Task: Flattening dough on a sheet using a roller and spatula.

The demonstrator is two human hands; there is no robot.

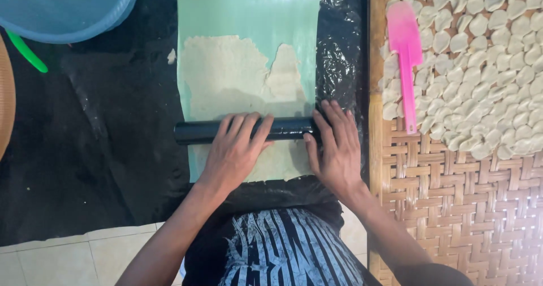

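Dough (226, 71), rolled thin and ragged-edged, is spread on a green sheet (249, 12) over black plastic (102, 150), with a black roller (288, 129) laid across its near part. The roller is pressed by 2 flat, spread hands: left hand (235, 150) mid-roller, right hand (336, 147) at its right end. A pink spatula (406, 54) lies among cut dough pieces (498, 77) on a woven tray (469, 207).

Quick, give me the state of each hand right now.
Left hand: open, flat on the black roller.
Right hand: open, fingers spread, pressing the roller's other end over the dough sheet.
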